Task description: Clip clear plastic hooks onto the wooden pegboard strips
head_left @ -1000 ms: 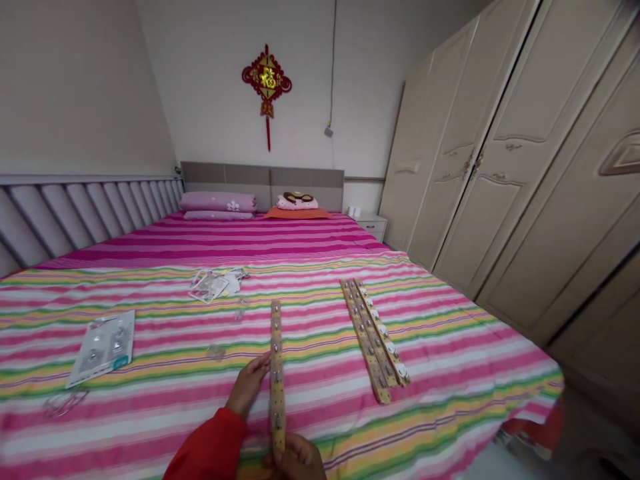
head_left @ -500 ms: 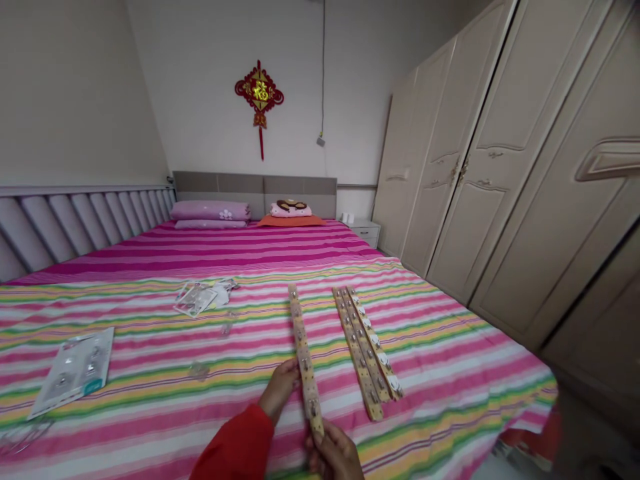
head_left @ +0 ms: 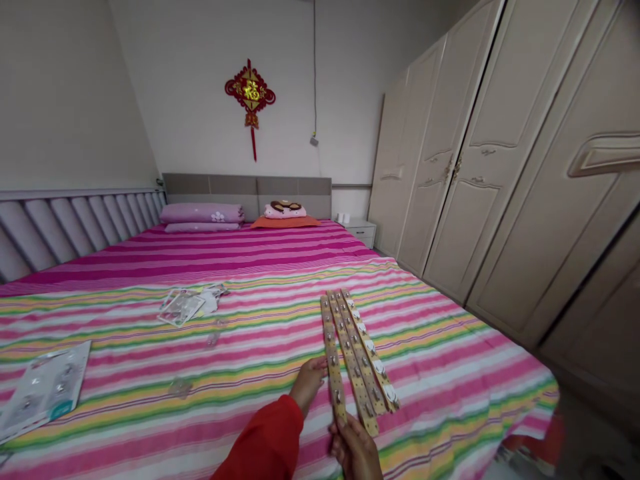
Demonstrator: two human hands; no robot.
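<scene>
A long, narrow wood-coloured strip (head_left: 331, 345) carries a row of small metal hooks. My right hand (head_left: 355, 448) pinches its near end between thumb and fingers. On its left edge, my left hand (head_left: 309, 383) in a red sleeve grips it with the fingertips, which are partly hidden behind it. Close on the right lie two similar hook strips (head_left: 351, 347) side by side. Against them rests another strip (head_left: 371, 347) bearing white round pieces along its length. The held strip now runs almost alongside this group.
The strips are over a striped cloth (head_left: 240, 413) on the bed. To the left are a clear-fronted package (head_left: 47, 390), a pile of cards and wrappers (head_left: 187, 305) and small clear plastic pieces (head_left: 180, 387). Pillows (head_left: 203, 213) lie by the headboard; wardrobes (head_left: 465, 220) line the right side.
Both hands have carried the held strip to the right, closer to the other strips. The camera view has also shifted slightly right.
</scene>
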